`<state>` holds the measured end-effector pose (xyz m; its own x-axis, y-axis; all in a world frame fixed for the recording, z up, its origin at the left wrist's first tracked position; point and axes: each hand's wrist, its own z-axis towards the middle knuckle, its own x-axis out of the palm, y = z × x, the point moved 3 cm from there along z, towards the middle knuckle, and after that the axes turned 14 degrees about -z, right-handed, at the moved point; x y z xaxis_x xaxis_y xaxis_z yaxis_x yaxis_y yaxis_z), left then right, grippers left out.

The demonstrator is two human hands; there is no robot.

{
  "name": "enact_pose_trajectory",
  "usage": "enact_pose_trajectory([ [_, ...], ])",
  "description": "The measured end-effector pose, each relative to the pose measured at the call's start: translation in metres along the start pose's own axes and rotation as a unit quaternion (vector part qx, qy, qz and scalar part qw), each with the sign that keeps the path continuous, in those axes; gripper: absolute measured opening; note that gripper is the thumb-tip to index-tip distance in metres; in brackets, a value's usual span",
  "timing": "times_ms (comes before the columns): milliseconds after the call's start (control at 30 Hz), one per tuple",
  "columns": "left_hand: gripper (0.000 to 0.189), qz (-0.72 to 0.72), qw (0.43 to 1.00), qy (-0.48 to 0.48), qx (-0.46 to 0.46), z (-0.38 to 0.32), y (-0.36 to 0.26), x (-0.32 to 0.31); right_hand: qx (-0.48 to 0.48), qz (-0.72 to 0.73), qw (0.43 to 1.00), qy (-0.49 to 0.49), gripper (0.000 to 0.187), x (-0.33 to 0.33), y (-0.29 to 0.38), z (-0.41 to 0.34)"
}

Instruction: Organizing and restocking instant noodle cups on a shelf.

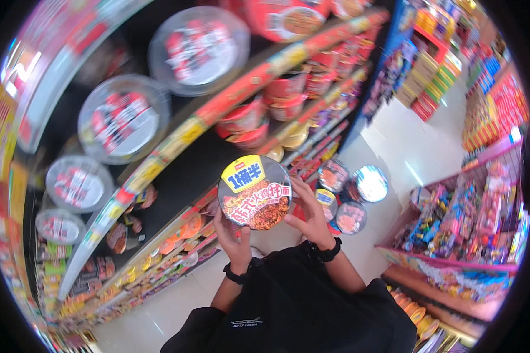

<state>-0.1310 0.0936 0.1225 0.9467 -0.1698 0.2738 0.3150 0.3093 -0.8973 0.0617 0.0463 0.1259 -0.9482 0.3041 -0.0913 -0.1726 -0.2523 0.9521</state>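
Between my two hands is a round instant noodle bowl, its printed lid facing up toward me. The lid is dark with a yellow patch and a picture of noodles. My left hand grips its lower left rim. On the right rim, the fingers and thumb of my right hand are closed. Just beyond my right hand, several stacked noodle bowls stand low near the floor, one with a shiny silver lid. To the left, an upper shelf holds large clear-rimmed tubs with red and white lids.
Price strips run along the shelf edge close to my hands. Red noodle tubs fill a lower shelf. On the right stands a bin of packaged snacks. Cartons are piled farther off on the tiled floor.
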Motion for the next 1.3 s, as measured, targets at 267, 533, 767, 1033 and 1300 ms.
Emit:
enact_pose_trajectory([
  [267, 0.116, 0.072, 0.988, -0.079, 0.11, -0.001, -0.049, -0.118, -0.053, -0.019, 0.989, 0.138, 0.08, 0.118, 0.033, 0.017],
  [533, 0.129, 0.088, 0.968, -0.174, 0.156, -0.023, -0.077, -0.231, -0.021, 0.066, 0.959, 0.275, 0.075, 0.246, 0.056, 0.013],
  [767, 0.121, 0.094, 0.95, -0.243, 0.173, -0.005, -0.13, -0.293, -0.11, 0.054, 0.929, 0.349, 0.072, 0.331, 0.073, 0.018],
  [1033, 0.114, 0.123, 0.936, -0.269, 0.191, 0.007, -0.148, -0.347, -0.139, 0.036, 0.942, 0.304, 0.067, 0.385, 0.091, 0.02],
  [1300, 0.09, 0.163, 0.946, -0.245, 0.133, 0.061, -0.122, -0.395, -0.167, -0.097, 0.92, 0.341, 0.079, 0.437, 0.073, 0.03],
])
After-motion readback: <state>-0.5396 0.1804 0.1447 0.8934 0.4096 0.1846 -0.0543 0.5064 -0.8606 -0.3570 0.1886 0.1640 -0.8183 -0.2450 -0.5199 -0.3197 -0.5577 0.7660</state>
